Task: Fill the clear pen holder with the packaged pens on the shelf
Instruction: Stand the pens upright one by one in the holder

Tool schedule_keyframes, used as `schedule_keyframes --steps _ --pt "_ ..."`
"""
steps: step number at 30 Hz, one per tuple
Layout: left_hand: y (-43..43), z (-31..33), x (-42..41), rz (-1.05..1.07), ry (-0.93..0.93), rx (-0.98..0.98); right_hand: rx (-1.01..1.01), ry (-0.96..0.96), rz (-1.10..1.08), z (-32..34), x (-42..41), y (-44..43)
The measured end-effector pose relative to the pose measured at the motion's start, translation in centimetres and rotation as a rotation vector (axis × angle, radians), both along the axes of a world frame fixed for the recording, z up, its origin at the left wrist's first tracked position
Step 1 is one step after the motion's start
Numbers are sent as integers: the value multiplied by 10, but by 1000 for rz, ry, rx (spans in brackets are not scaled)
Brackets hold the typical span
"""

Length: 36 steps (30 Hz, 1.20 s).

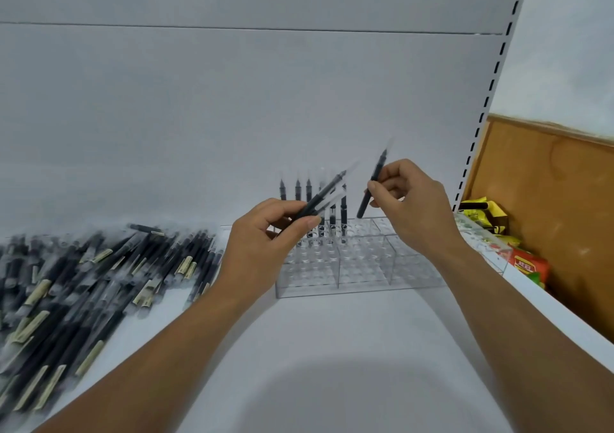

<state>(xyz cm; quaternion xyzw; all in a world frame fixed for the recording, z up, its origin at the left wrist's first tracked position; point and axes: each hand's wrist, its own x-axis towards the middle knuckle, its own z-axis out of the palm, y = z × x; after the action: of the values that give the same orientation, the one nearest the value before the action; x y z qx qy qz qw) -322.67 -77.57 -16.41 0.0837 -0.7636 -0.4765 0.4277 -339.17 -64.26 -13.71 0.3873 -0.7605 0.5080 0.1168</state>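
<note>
Above the clear pen holder (365, 274), right hand (410, 205) pinches one packaged pen (372, 188); left hand (262, 236) grips several spares (327, 196). Insertion appears pending: its lower end must find a vacant hole (363, 230).

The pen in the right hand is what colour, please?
Black pen; head view shows it best.

no legible text, red packet (526, 266) label blurred

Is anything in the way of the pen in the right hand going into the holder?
Nothing visible does. The pen in the right hand hangs over empty holes of the holder; the standing pens are farther left.
</note>
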Motion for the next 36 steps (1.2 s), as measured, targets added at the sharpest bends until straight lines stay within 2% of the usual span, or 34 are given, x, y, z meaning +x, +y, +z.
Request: schedule_keyframes --steps 4,7,13,18,20,22,24,27,31,36 --pt "3 0 0 -16 -6 -3 130 -19 13 -3 -2 -2" --pt "4 0 1 -20 -17 12 275 14 -23 -3 -4 -5" --pt "5 -1 1 -35 -19 6 429 95 -67 0 -1 -13" --pt "2 -2 2 -20 -49 -3 437 16 -61 -1 -1 -11" --pt "3 -2 2 -21 -55 -6 449 46 -64 1 -2 -7" --pt "4 -1 2 -18 -44 -3 389 95 -63 4 0 -1" --pt "4 -1 2 -9 -26 10 221 101 -21 8 4 5" --pt "5 0 2 -9 -29 6 45 -75 222 12 16 7" --pt "5 0 2 -9 -29 -10 -3 -223 475 12 28 4" --pt "7 1 0 -13 -25 -35 -101 -265 504 13 33 4"
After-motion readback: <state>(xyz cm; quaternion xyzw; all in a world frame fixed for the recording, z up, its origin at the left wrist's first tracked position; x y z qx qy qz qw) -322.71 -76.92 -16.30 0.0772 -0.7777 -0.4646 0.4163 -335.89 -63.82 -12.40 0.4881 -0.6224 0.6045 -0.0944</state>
